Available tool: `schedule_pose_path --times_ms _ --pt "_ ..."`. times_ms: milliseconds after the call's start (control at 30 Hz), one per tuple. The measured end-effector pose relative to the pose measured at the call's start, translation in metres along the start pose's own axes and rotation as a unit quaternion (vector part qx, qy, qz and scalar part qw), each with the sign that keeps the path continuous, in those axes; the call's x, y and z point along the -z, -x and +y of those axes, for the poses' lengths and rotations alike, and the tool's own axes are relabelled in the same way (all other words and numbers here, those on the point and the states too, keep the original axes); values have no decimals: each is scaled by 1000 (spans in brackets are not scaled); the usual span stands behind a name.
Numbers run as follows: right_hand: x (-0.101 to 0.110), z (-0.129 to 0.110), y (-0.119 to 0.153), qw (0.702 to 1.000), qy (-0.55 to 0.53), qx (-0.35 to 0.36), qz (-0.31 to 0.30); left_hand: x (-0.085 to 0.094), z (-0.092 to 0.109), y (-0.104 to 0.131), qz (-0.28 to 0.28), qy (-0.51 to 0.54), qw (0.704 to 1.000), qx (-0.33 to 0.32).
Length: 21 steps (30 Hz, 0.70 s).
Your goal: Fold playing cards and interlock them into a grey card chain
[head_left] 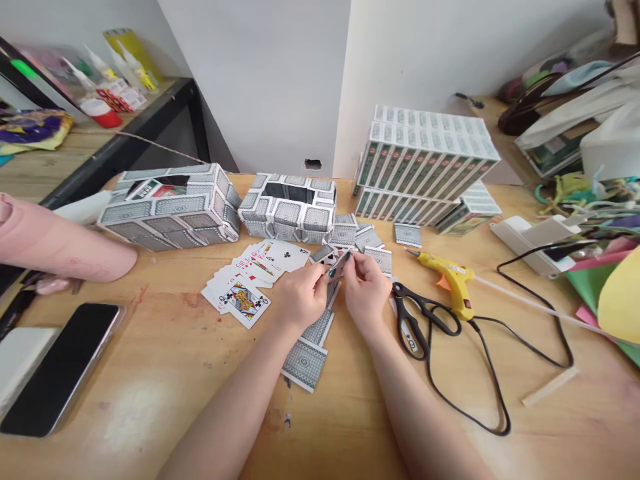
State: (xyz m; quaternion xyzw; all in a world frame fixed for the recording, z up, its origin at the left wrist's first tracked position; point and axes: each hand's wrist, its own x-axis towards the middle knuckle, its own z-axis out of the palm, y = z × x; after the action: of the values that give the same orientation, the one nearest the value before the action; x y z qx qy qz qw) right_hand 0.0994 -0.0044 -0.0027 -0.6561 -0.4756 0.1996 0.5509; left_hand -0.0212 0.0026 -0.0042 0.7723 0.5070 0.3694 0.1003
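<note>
My left hand (303,297) and right hand (367,287) were both pinched on a playing card (341,266). It sat at one o'clock from my left and eleven from my right, neither clearly nearer; fingers hid its long axis. The yellow glue gun (457,277) lay at three o'clock from my right.

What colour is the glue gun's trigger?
The trigger is orange, on a yellow body; the head view shows it.
</note>
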Motion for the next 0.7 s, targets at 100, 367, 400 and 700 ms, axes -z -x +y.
schedule_pose_path --times_ms 100,367,400,700 --pt "-1 0 1 999 28 9 28 0 1 0 -10 -10 1000 -6" --pt "0 -1 0 999 19 -9 47 0 4 0 11 -17 1000 -19" --pt "0 -2 -1 999 -14 -25 32 0 4 0 14 -6 1000 0" --pt "-2 -3 -5 983 -90 -75 -140 0 -3 -3 65 131 973 181"
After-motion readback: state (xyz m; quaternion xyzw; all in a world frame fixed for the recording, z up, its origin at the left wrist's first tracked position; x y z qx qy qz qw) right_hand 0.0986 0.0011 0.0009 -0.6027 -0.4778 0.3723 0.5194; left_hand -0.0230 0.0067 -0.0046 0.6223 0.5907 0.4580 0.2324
